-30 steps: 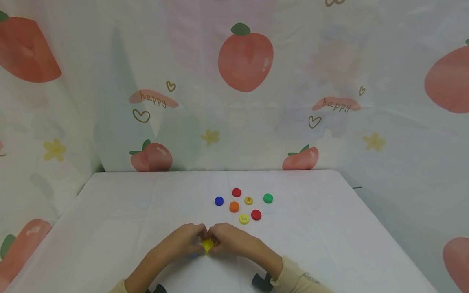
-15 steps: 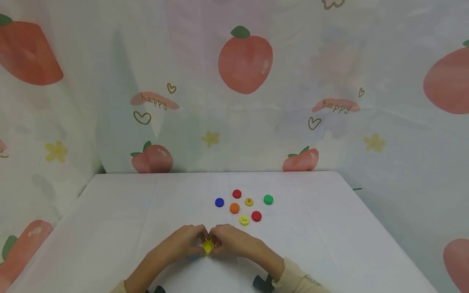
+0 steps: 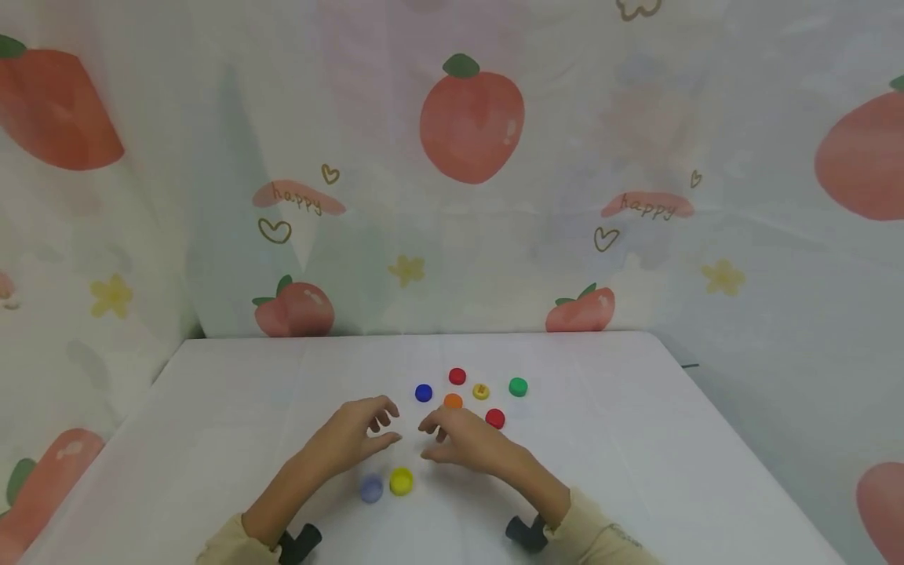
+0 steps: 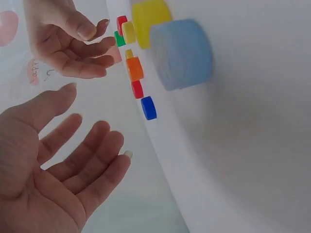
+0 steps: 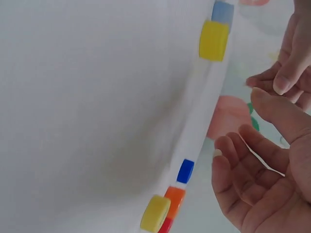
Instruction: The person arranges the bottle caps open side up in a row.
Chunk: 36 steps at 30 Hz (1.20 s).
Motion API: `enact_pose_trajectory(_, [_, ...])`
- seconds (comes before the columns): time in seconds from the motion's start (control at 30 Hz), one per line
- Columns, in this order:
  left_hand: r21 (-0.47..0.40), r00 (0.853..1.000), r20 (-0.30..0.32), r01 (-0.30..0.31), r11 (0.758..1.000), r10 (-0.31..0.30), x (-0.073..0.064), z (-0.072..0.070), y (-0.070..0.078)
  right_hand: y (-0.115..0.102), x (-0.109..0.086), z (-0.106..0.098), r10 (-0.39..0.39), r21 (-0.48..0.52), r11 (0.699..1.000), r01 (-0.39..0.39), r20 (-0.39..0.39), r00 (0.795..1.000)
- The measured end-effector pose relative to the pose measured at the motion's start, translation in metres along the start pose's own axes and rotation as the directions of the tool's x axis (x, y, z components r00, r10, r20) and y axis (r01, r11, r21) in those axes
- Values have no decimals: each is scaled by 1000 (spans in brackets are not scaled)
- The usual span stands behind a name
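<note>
Two plastic bottle caps lie side by side on the white table near the person: a yellow cap [image 3: 401, 481] and a pale blue, cloudy cap [image 3: 371, 488]. My left hand [image 3: 356, 430] hovers just beyond them, fingers loosely bent and holding nothing. Facing it across a small gap is my right hand [image 3: 469, 441], also empty, with relaxed fingers. In the left wrist view the pale blue cap [image 4: 182, 54] partly covers the yellow one. A lighter yellow cap [image 5: 155, 213] shows in the right wrist view; the right hand hides it in the head view.
Farther back sit a blue cap [image 3: 423, 392], an orange cap [image 3: 453, 401] partly behind the right hand, two red caps, a small yellow cap [image 3: 481, 391] and a green cap [image 3: 518, 387]. A fruit-print curtain [image 3: 473, 259] hangs behind the table's far edge.
Both hands have let go of the yellow cap, moved forward and drawn slightly apart. The yellow cap now lies on the table, and the pale blue cap beside it is uncovered.
</note>
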<state>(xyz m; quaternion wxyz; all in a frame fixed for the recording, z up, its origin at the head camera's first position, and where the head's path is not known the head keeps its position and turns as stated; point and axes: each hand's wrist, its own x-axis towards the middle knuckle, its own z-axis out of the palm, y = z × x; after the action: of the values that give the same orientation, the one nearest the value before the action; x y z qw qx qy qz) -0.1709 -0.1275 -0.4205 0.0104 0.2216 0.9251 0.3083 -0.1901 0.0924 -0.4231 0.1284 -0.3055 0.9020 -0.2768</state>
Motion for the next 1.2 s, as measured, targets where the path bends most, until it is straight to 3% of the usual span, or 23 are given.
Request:
enact_pose_trajectory(0.1, [13,998,-57,18,1000,-17,7,0,1,6,1,-5,11,4,1000,-11,-53,999])
enact_pose_trajectory(0.23, [-2,996,-85,27,1000,-28,19,2,-1,13,7,-10,38,18,999,-36,-113,993])
enact_pose_trajectory(0.5, [-200,997,-7,78,977,-81,45,7,-21,27,27,-19,19,57,998,-10,-175,984])
enact_pose_trajectory(0.6, [-223,997,-6,68,972,-72,50,8,-26,30,33,-19,31,57,998,-20,-197,980])
enact_pose_trajectory(0.8, [-239,998,-11,50,970,-54,60,12,-29,32,46,-21,97,137,988,-71,-197,976])
enact_pose_trajectory(1.07, [-314,990,-49,108,943,-130,71,17,-30,35,57,-24,161,152,979,-135,-178,971])
enact_pose_trajectory(1.2, [-346,986,-47,136,928,-162,75,21,-35,38,62,-23,152,142,982,-127,-178,972])
